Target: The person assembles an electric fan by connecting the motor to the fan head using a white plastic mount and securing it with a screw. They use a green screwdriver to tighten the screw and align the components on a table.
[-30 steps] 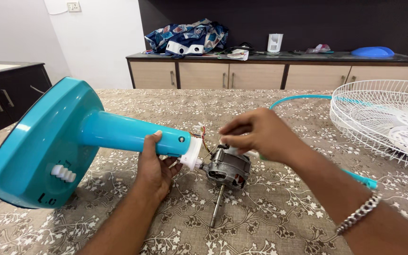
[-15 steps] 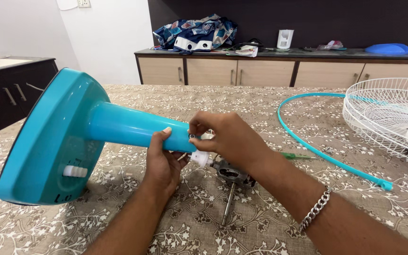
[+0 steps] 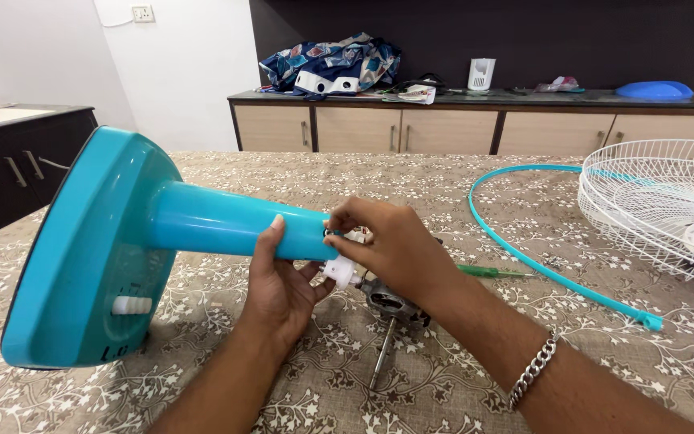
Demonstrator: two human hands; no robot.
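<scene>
Nearest to the camera, the steel shaft (image 3: 381, 354) of the fan motor (image 3: 391, 299) points toward the near edge of the table (image 3: 443, 386), which carries a brown cloth with white flowers. The motor lies on the cloth, just under the right wrist. The left hand (image 3: 281, 285) grasps from below the narrow end of the teal fan stand (image 3: 146, 233), with the thumb lying on top of the tube. The right hand (image 3: 383, 245) is closed in a pinch at the same end of the tube, at the white joint piece (image 3: 339, 272); what the fingertips hold is too small to see. This arm wears a metal bracelet (image 3: 533, 370). The stand lies tilted, its wide base on the left, standing on its edge on the cloth. Right of the hands is a green screwdriver (image 3: 491, 273), then a teal ring (image 3: 540, 241), and farther right a white wire fan guard (image 3: 668, 201). At the far wall a cabinet (image 3: 443, 128) bears a blue patterned cloth (image 3: 331, 64).
</scene>
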